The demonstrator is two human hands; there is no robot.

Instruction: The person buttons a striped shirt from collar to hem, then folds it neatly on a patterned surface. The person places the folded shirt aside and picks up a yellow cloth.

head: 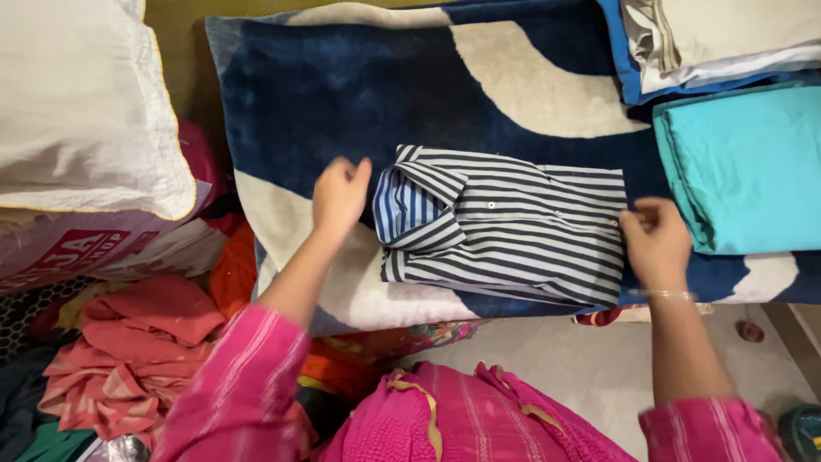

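A folded shirt with dark and white stripes (513, 227) lies on a navy and cream blanket (342, 94), collar toward the left. My left hand (339, 195) hovers by the collar with loosely curled fingers, holding nothing. My right hand (655, 239) pinches the shirt's right edge at the bottom fold. Both arms wear pink sleeves, and a thin bangle sits on the right wrist.
A folded teal cloth (753, 162) lies right of the shirt, with a white and blue folded stack (718, 38) behind it. A white pillow (81, 103) and a heap of pink and orange clothes (128, 359) are on the left. Pale floor (581, 368) shows below.
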